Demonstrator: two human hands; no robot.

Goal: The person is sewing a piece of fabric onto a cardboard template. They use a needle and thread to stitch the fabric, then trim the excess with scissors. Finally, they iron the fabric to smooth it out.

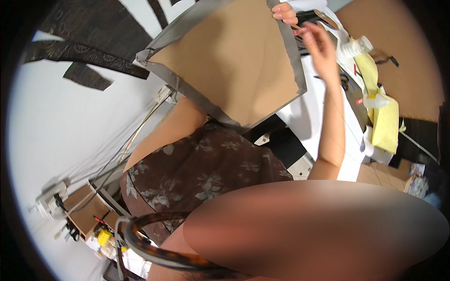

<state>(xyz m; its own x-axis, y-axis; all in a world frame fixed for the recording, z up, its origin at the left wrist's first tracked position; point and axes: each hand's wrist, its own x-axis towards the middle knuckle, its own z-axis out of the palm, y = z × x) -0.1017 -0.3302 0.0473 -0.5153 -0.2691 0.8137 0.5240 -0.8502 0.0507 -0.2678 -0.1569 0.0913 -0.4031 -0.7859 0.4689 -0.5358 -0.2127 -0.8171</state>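
Note:
A tan cardboard panel (pixel 225 56) edged with wrinkled grey fabric is held up in front of me, tilted. My left arm passes behind it. At the panel's upper right edge, the fingers of my left hand (pixel 285 13) curl over the grey border; the rest of that hand is hidden. Close beside them is my right hand (pixel 321 49), raised just off the same edge. Its fingertips are bent together near the left fingers, and whatever they pinch is too small to make out.
Beyond the panel, a white work surface (pixel 307 122) carries dark scissors (pixel 345 82), a clear plastic bottle (pixel 357 46) and crumpled yellow material (pixel 385 122). Wall sockets (pixel 164 93) with cables are at left. Dark patterned strips (pixel 93 54) lie at upper left, an open cardboard box (pixel 86 213) below.

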